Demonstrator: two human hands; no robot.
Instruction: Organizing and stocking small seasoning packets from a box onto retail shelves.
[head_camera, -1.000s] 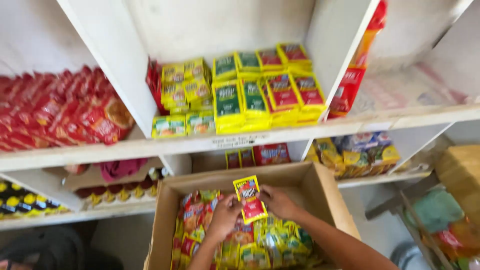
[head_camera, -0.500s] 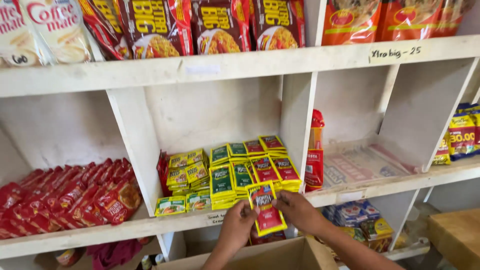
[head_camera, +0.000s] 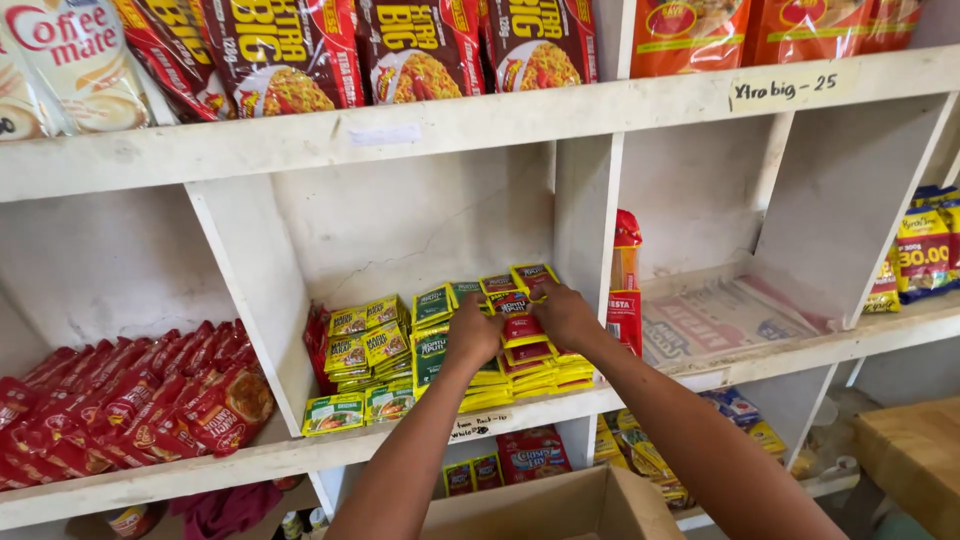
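Observation:
Both my hands reach into the middle compartment of a white shelf (head_camera: 400, 130). My left hand (head_camera: 472, 337) and my right hand (head_camera: 566, 314) grip a small bundle of red and yellow sachets (head_camera: 520, 327) from either side. The bundle rests on the right-hand piles of yellow sachets (head_camera: 535, 372). Stacks of green and yellow sachets (head_camera: 372, 345) fill the left part of the same compartment.
An open cardboard box (head_camera: 560, 505) stands below my arms. Red packets (head_camera: 130, 400) lie in the left compartment. A tall red pack (head_camera: 625, 290) leans beside a compartment lined with newspaper (head_camera: 720, 320). Noodle packs (head_camera: 400, 50) line the top shelf.
My hands lifted the red and yellow sachets out of the box and up onto the sachet piles on the shelf. The view tilted upward with them.

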